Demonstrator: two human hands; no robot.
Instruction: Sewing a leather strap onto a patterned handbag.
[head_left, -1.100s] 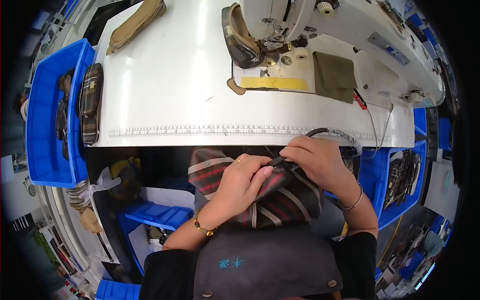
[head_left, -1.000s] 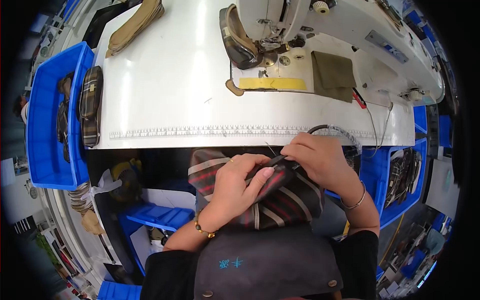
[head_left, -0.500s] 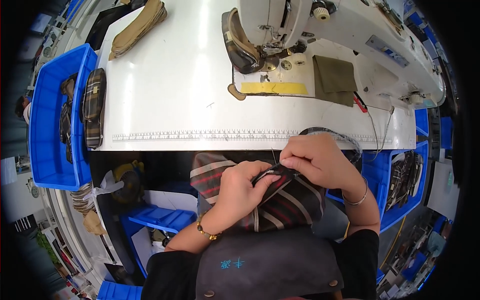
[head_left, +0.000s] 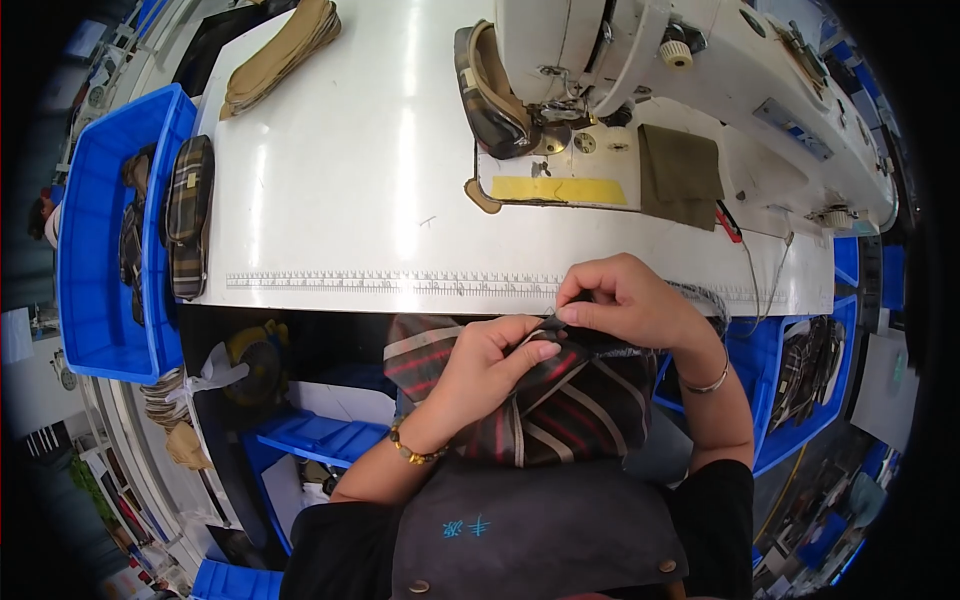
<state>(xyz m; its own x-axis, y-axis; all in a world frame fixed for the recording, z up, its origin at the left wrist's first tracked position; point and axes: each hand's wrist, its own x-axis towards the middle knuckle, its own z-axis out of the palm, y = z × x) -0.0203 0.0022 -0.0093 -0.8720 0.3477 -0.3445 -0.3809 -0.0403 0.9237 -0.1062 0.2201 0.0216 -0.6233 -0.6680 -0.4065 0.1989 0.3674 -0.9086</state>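
Closely, the bare left hand (head_left: 482, 368) and right hand (head_left: 632, 306) are facing each other over dark, red-and-beige-striped fabric (head_left: 590, 412), both thumb-and-finger grips pinching its upper edge.

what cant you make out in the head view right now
All in the head view:
Striped piece: edge partly covered by the left hand and right hand.
What the right fingertips touch: too small to tell.
Sewing machine: top cut off by the upper edge.
Blue bin: contents partly hidden by its wall.
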